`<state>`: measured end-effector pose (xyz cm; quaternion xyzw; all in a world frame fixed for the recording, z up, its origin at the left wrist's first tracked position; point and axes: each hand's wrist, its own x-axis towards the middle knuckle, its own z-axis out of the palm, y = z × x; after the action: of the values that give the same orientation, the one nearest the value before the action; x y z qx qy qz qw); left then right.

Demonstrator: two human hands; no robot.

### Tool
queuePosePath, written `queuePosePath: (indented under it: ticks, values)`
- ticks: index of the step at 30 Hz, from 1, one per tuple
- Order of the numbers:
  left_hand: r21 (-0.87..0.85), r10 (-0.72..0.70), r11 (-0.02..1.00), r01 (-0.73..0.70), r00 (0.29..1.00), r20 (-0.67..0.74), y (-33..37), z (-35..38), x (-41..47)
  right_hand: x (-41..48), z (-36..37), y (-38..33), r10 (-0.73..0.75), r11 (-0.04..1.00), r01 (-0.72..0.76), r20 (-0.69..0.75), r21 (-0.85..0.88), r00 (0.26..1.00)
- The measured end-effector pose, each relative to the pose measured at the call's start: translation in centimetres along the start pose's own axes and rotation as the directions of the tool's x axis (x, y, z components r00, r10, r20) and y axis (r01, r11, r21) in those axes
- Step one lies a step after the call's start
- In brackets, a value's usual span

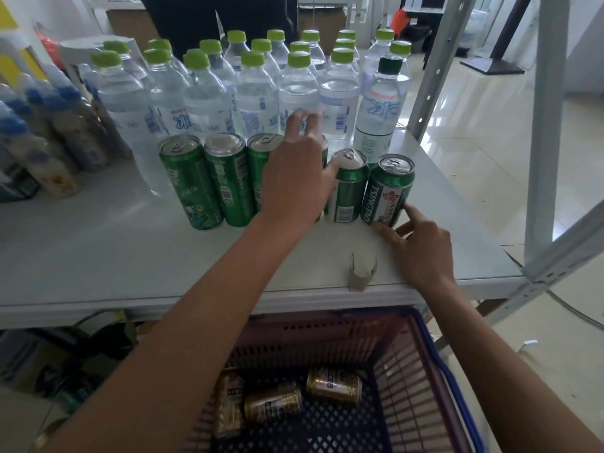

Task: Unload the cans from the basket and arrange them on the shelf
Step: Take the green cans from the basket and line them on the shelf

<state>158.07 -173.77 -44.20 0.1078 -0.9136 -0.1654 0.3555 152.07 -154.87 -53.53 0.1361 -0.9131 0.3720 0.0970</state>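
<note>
Your left hand [294, 178]: fingers straight, spread over the green cans [228, 181] mid-shelf [98, 256] | your right hand [421, 246]: thumb and forefinger pinch the end beer can [389, 191] toward the right edge | three gold cans [333, 385] lie in the basket [425, 354] below the front edge.

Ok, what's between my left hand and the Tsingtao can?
One short green-and-white can stands upright on the shelf, beside the Tsingtao can; head view.

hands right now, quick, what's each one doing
Left hand: open, fingers straight over the cans, gripping nothing.
Right hand: thumb and forefinger pinch the Tsingtao can at its base.
</note>
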Motion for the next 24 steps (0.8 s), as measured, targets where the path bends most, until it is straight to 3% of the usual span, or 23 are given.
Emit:
queuePosePath:
  ticks: [3,10,17,21,22,24]
  values:
    - [0.002,-0.024,1.000,0.023,0.996,0.085,-0.7,-0.2,1.2,-0.1,0.0,-0.1,-0.001,1.000,0.000,0.007,0.015,1.000]
    - [-0.187,-0.078,0.975,0.122,0.970,0.229,-1.3,-1.8,1.9,-0.2,-0.1,-0.2,0.011,1.000,-0.012,0.014,0.028,1.000]
    - [-0.201,-0.075,0.970,0.136,0.956,0.283,-1.4,-2.7,2.2,-0.2,-0.2,-0.3,0.017,0.999,-0.017,0.017,0.029,1.000]
    - [-0.117,0.089,0.989,-0.088,0.996,0.008,-0.1,-1.9,-1.2,-0.2,-0.2,-0.2,0.016,1.000,-0.016,0.012,0.022,1.000]
    - [-0.138,0.123,0.983,-0.119,0.992,0.017,0.4,-1.2,-2.8,-0.3,-0.2,-0.2,0.015,1.000,-0.015,0.007,0.021,1.000]
    - [-0.194,0.165,0.973,-0.128,0.968,0.189,0.9,0.7,-6.0,-0.3,-0.2,-0.3,0.019,1.000,-0.019,-0.002,0.013,1.000]
